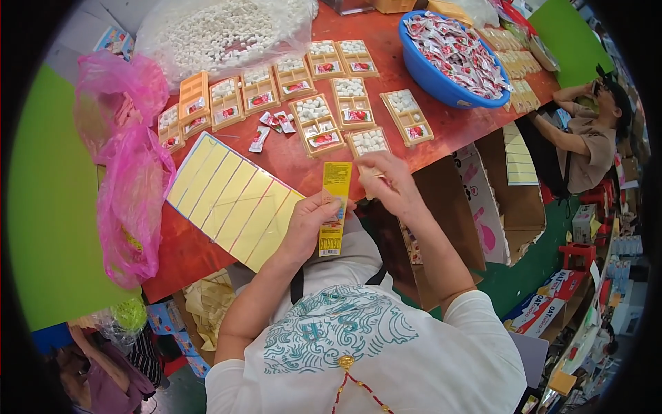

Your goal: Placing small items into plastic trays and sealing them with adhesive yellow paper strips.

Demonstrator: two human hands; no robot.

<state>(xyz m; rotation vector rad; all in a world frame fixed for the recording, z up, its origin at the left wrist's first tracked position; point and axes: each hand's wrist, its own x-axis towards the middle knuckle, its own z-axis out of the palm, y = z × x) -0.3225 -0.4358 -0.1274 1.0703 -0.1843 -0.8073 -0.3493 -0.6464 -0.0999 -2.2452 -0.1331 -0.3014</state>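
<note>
Over my lap, my left hand (314, 217) grips a narrow yellow printed carton (336, 181), held upright with the thumb across its front. My right hand (388, 181) is just right of the carton, its fingers curled together. What those fingers hold, if anything, I cannot make out. Beyond the right hand, at the table's edge, lies a beige tray (369, 141) of white cubes, partly covered by the hand. A similar tray (316, 124) with white pieces and a red-and-white sachet sits just past the carton. Left of the carton is a yellow sheet (234, 200) with ruled stripes.
More filled trays (262, 90) stand in rows on the red table (200, 241), near loose sachets (258, 139). A clear bag of white pieces (221, 34), a blue basin (431, 79) of sachets and pink plastic bags (134, 186) surround them. Another person (586, 131) sits at right.
</note>
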